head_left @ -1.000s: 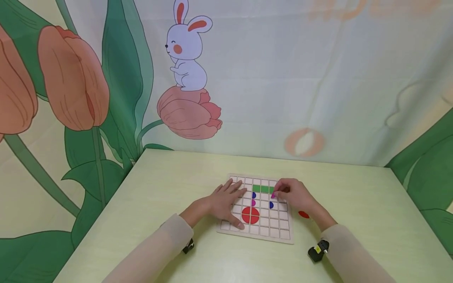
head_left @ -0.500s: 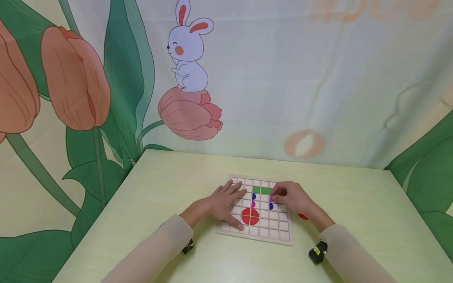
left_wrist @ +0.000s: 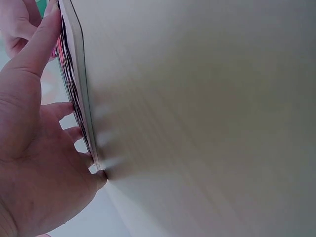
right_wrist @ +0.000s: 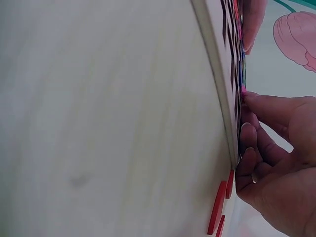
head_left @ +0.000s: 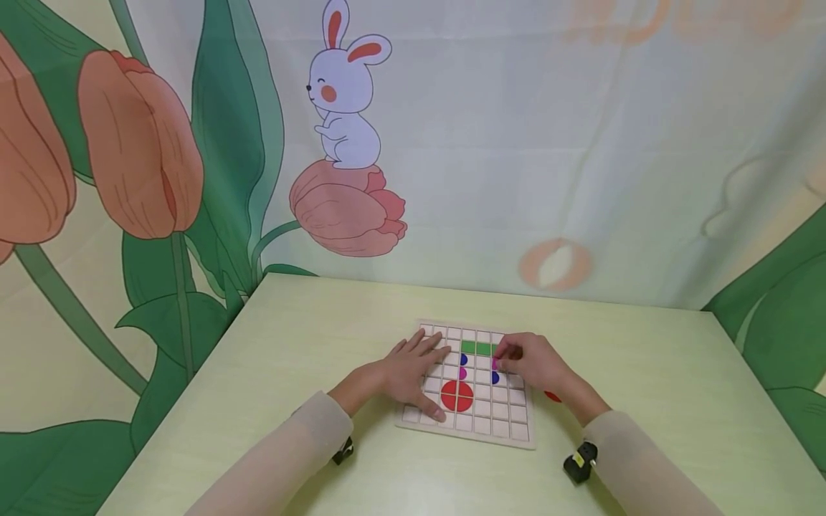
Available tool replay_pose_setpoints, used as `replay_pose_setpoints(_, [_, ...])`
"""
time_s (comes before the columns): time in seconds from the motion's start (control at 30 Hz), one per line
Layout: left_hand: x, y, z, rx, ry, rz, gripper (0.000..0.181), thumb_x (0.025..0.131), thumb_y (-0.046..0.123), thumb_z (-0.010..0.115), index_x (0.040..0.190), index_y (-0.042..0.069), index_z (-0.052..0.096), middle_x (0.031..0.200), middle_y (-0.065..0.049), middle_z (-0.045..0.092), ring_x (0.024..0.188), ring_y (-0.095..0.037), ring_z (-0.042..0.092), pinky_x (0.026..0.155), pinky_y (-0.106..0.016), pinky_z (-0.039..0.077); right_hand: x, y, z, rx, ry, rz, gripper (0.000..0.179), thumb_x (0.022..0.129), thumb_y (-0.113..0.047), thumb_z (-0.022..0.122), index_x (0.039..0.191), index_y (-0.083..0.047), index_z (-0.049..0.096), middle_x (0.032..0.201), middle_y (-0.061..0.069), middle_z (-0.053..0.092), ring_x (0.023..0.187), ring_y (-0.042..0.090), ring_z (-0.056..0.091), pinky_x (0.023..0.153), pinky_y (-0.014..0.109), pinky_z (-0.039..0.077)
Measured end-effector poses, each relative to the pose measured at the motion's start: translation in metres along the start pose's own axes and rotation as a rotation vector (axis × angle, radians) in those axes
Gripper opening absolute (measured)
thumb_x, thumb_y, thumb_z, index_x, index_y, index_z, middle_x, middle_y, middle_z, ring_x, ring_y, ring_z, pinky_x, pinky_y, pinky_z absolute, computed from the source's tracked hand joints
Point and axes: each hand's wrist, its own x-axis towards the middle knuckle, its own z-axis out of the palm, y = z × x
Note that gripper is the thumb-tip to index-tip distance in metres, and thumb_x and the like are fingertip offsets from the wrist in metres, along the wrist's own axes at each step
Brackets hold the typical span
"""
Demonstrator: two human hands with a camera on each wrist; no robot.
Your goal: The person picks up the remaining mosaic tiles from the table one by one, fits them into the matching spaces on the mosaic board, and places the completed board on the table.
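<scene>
The left hand [head_left: 409, 373] lies with its fingers spread across the left side of the gridded board [head_left: 482, 424], holding nothing in its grip. The right hand [head_left: 542, 363] is bent at the fingers, fingertips pinching a pink piece [head_left: 495, 364] at the board's upper right; fingers cover much of that piece, so which way it points is hard to tell. Just below it sits a blue half-disc [head_left: 495, 377], round side to the right, long axis running up and down the frame. Mid-board, a 2nd blue half-disc [head_left: 464, 359] stands above a pink half-disc [head_left: 462, 373], both likewise facing right. The green strip [head_left: 477, 348] runs left to right, its right end hidden by the right hand. Lower down, 4 cells hold a red circle [head_left: 457, 396] in quarters. On the surface [head_left: 619, 344], red pieces [right_wrist: 217, 207] lie right of the board, partly hidden by the right wrist in the head view.
</scene>
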Motion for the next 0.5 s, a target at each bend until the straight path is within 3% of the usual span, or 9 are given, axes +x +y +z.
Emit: replay_pose_setpoints(0.5, [-0.0019, -0.0022, 0.0027, 0.003, 0.0, -0.001, 0.127, 0.075, 0.079, 0.079, 0.172, 0.023, 0.018, 0.179, -0.004, 0.0, 0.164, -0.034, -0.008, 0.13, -0.058, 0.004, -0.0017, -0.0041, 0.0025, 0.005, -0.003, 0.025, 0.008, 0.097, -0.01, 0.079, 0.101, -0.015, 0.073, 0.091, 0.002, 0.065, 0.091, 0.023, 0.058, 0.082, 0.035, 0.051])
